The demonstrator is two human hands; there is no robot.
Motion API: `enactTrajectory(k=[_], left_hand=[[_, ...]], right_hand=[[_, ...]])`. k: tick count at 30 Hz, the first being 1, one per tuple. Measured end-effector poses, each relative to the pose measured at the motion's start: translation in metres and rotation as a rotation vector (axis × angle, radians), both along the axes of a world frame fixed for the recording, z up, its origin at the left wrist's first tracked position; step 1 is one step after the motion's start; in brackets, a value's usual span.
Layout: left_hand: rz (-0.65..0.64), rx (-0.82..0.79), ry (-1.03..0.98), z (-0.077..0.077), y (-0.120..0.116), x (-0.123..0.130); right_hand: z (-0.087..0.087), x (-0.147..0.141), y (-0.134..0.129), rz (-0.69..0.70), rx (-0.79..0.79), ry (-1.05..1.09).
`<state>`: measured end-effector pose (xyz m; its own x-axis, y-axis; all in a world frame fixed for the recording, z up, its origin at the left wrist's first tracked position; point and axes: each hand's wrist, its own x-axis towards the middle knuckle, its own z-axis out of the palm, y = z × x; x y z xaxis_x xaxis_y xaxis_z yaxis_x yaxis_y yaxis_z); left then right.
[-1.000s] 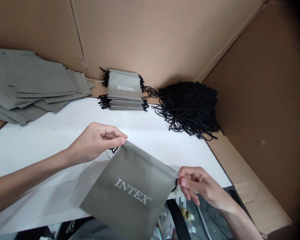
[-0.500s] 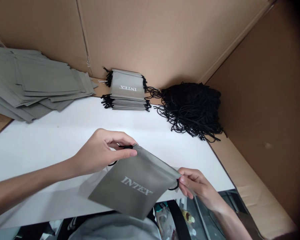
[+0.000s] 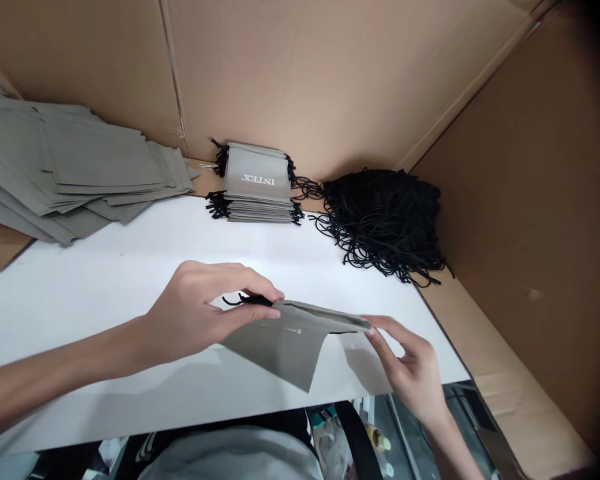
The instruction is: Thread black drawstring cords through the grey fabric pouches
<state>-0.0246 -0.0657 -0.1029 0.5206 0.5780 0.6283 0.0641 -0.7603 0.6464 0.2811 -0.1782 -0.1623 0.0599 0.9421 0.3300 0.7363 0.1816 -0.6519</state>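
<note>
A grey drawstring pouch (image 3: 285, 347) hangs above the white table, its top edge stretched between my two hands. My left hand (image 3: 205, 313) pinches the left top corner, where black cord ends (image 3: 245, 300) stick out between thumb and fingers. At the right top corner my right hand (image 3: 413, 363) grips the pouch between thumb and fingertips. The body of the pouch is tilted and bent, so the white lettering shows only in part. Its right bottom corner points down toward the table's near edge.
Flat grey fabric pieces (image 3: 105, 160) are piled at the back left. A stack of finished-looking INTEX pouches (image 3: 259, 167) lies at the back middle, beside a heap of black cords (image 3: 385, 220). Cardboard walls (image 3: 300, 73) enclose the white table (image 3: 145, 260).
The pouch has swung up and tilted, so its printed face is now foreshortened. My right hand has moved up and slightly right, turning at the wrist. My left hand has shifted little.
</note>
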Motion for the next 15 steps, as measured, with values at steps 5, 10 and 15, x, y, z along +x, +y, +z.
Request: enactTrajectory(k=[5, 10, 15], left_hand=[[0.049, 0.331, 0.077, -0.001, -0.012, -0.001], [0.079, 0.393, 0.171, -0.002, -0.025, -0.007], [0.015, 0.311, 0.147, 0.007, -0.013, -0.006]], right_hand=[[0.023, -0.035, 0.011, 0.022, 0.305, -0.207], [0.038, -0.083, 0.029, 0.312, 0.51, -0.297], [0.039, -0.096, 0.045, 0.256, 0.681, -0.295]])
